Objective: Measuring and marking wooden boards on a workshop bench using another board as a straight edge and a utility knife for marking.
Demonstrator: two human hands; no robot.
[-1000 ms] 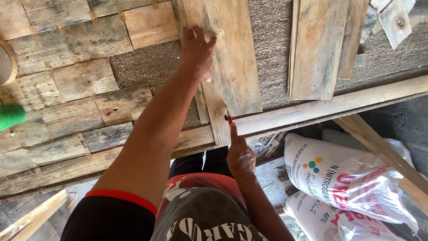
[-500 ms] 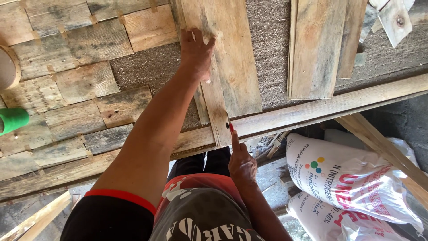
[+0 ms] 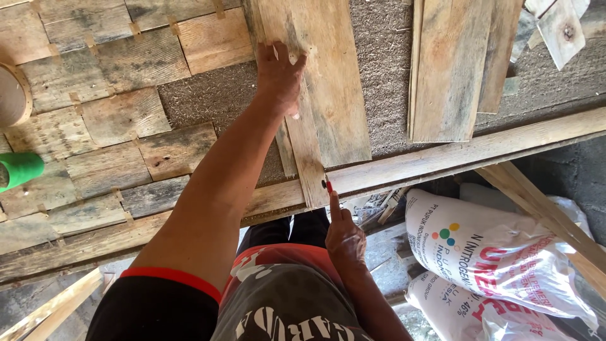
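Observation:
My left hand presses flat on a narrow weathered plank that runs from the top of the view down to a long wooden rail. A wider plank lies against its right side. My right hand holds a small red pencil, its tip at the narrow plank's lower end where it crosses the rail.
Short weathered boards cover the panel at the left. Two more planks lie on the rough grey sheet at the right. A green roll sits at the left edge. White printed sacks lie below the rail.
My right hand with the pencil has slid down a little along the narrow plank's end. The left hand stays pressed on the plank.

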